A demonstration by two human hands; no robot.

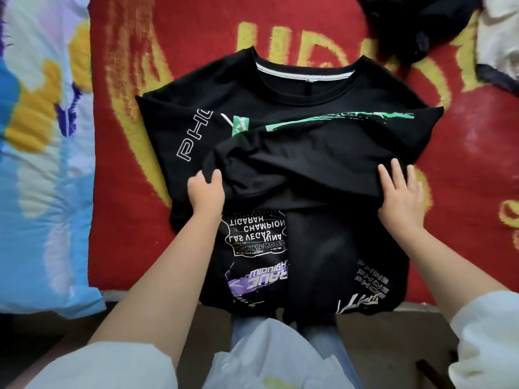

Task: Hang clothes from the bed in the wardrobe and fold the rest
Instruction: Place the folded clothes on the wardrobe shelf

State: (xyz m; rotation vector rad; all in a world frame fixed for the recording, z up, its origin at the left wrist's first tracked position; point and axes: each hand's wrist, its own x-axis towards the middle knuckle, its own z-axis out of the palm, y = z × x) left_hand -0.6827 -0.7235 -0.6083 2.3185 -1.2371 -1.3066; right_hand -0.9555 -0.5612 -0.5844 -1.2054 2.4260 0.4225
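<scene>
Black tee prints, upside down: "LAS VEGAS", "CHAMPION", "MIDNIGH"; sleeve says "PHO", hem repeats "PHONE".

We have a single head-worn view, looking steeply down and forward from above our own forearms, close over the near edge of the red blanket; its wide lens bends the outer edges, and no second view overlaps.

The person wears a loose white top — its wide white fabric sleeves are pushed up above the elbows, bunched at seven and four o'clock. Both forearms are bare. Faded blue denim jeans show at six o'clock, beneath the white hem.
</scene>
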